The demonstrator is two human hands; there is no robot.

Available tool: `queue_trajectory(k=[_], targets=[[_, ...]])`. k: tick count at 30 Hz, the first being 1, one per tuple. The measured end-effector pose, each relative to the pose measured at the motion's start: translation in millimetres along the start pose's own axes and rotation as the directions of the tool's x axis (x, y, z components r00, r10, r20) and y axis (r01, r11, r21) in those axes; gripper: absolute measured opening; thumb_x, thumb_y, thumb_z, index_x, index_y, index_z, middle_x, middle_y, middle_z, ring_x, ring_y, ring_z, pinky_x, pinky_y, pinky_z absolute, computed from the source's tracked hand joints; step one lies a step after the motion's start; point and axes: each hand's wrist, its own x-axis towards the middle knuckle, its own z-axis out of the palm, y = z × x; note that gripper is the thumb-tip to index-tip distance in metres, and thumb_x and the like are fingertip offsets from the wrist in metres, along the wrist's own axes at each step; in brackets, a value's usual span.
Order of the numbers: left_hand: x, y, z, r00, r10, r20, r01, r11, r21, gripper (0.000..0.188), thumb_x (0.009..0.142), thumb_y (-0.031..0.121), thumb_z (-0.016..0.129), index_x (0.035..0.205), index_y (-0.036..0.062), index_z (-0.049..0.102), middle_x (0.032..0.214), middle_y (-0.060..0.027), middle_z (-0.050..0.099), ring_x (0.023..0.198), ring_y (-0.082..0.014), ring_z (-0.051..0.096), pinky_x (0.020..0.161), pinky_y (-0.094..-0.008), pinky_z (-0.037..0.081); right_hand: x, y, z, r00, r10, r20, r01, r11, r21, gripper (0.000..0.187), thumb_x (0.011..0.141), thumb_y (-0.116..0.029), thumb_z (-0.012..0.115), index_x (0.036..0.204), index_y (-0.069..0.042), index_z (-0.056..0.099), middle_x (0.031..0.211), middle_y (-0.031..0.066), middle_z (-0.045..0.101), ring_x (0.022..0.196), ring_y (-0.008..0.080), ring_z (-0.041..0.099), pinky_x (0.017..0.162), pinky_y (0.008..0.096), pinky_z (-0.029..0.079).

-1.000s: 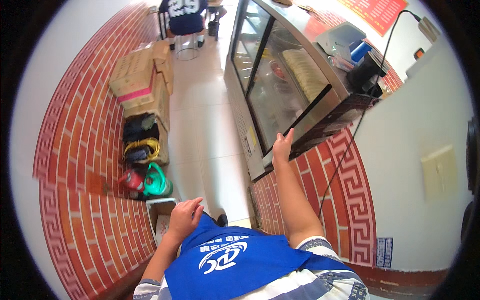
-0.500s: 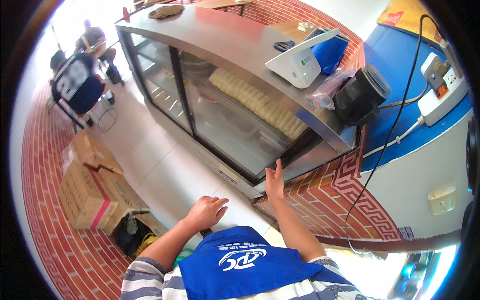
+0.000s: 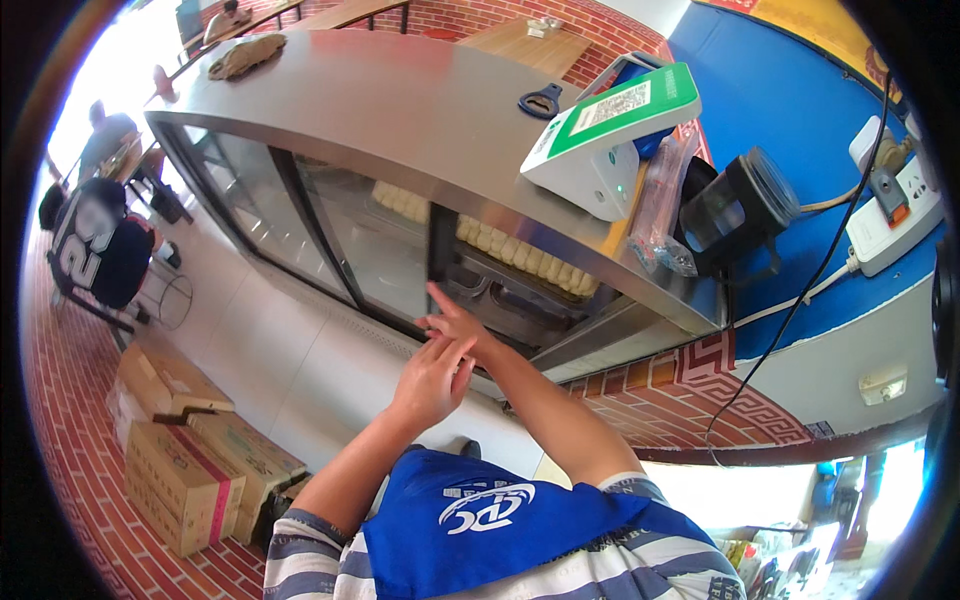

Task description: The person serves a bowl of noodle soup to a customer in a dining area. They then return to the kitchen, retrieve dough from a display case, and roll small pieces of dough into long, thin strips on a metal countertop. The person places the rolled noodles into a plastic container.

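A metal display case (image 3: 400,90) with sliding glass doors stands in front of me. Its glass door (image 3: 375,240) is slid leftward, leaving a gap on the right. Through the gap show rows of pale dough rolls (image 3: 530,258) on a tray and metal pans (image 3: 500,300) below. My right hand (image 3: 457,328) is at the door's dark edge, index finger stretched along it, holding nothing. Just below and partly overlapping it is my left hand (image 3: 432,382), fingers extended and nothing in them. Whether the two hands touch is hard to tell.
On the case top lie a brown cloth (image 3: 246,56), a bottle opener (image 3: 541,101), a white payment stand (image 3: 600,175) with a green panel and a dark jug (image 3: 735,215). A power strip (image 3: 895,225) sits right. Cardboard boxes (image 3: 185,490) stand left; people sit beyond.
The glass door has slid left, baring the case's right part. My right hand has moved left with it, and my left hand has come up beside it. The view has shifted.
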Motion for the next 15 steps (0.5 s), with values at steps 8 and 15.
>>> queue_trajectory(k=[8,15], targets=[[79,-34,-6,0.971,-0.002,0.241,0.101,0.911,-0.401,0.022,0.092,0.008,0.054,0.111,-0.0007,0.058,0.094,-0.0118,0.063,0.088,-0.0243,0.064,0.078,-0.0337,0.051,-40,-35,-31,0.7,-0.236,-0.674,0.313,0.95,-0.007,0.023,0.096,-0.01,0.049,0.118,-0.007,0.056,0.103,0.0034,0.058,0.089,0.0136,0.057,0.079,0.0264,0.046],[149,-33,70,0.52,-0.339,0.784,0.673,-0.403,-0.62,0.028,0.095,0.016,0.05,0.113,-0.0062,0.046,0.114,-0.021,0.053,0.107,-0.03,0.057,0.089,-0.0349,0.052,-77,-57,-91,0.309,-0.106,-0.945,0.525,0.847,0.077,0.029,0.093,-0.02,0.053,0.119,-0.01,0.049,0.116,0.0036,0.052,0.111,0.0169,0.048,0.096,0.0334,0.036]])
